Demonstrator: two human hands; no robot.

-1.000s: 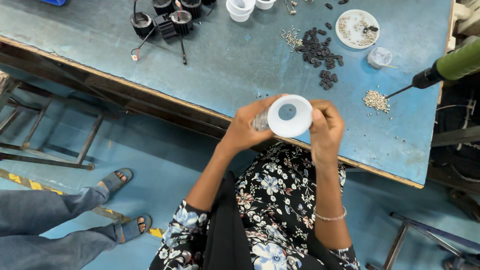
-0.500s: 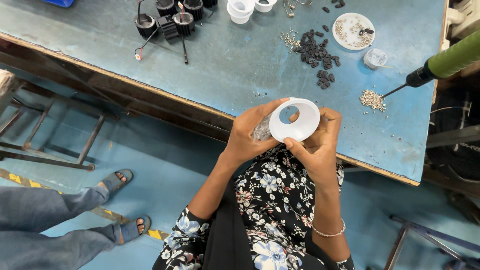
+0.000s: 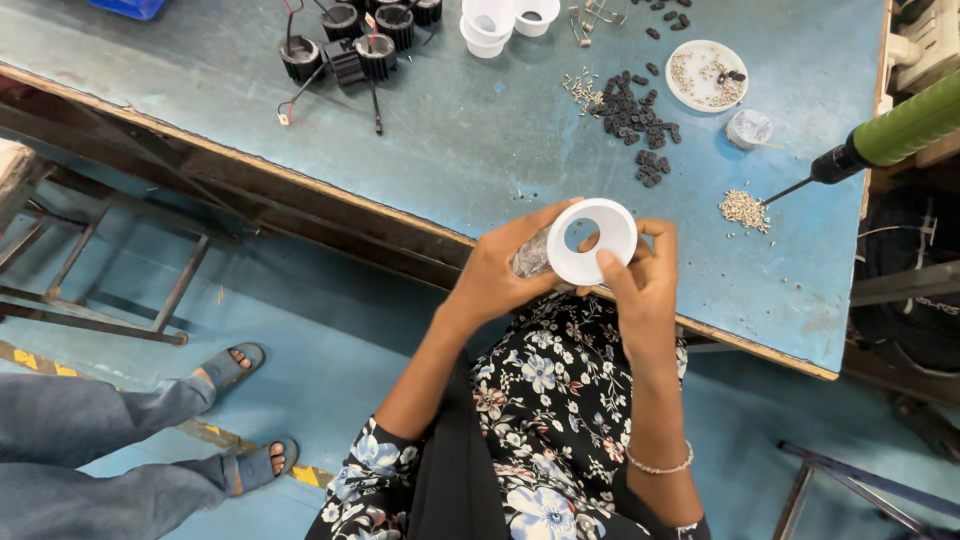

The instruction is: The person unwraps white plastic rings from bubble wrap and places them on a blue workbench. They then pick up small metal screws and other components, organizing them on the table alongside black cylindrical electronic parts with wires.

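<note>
Both hands grip a white ring (image 3: 592, 240): left hand (image 3: 505, 275) cupping its side, right hand (image 3: 640, 285) pinching its near rim, above the blue table (image 3: 450, 150) edge

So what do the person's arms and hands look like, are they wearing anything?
Both arms are bare, and so are the left hand and the right hand: no gloves. A thin beaded bracelet circles the right wrist. Short sleeves of a black top with white and blue flowers end above the elbows.
</note>
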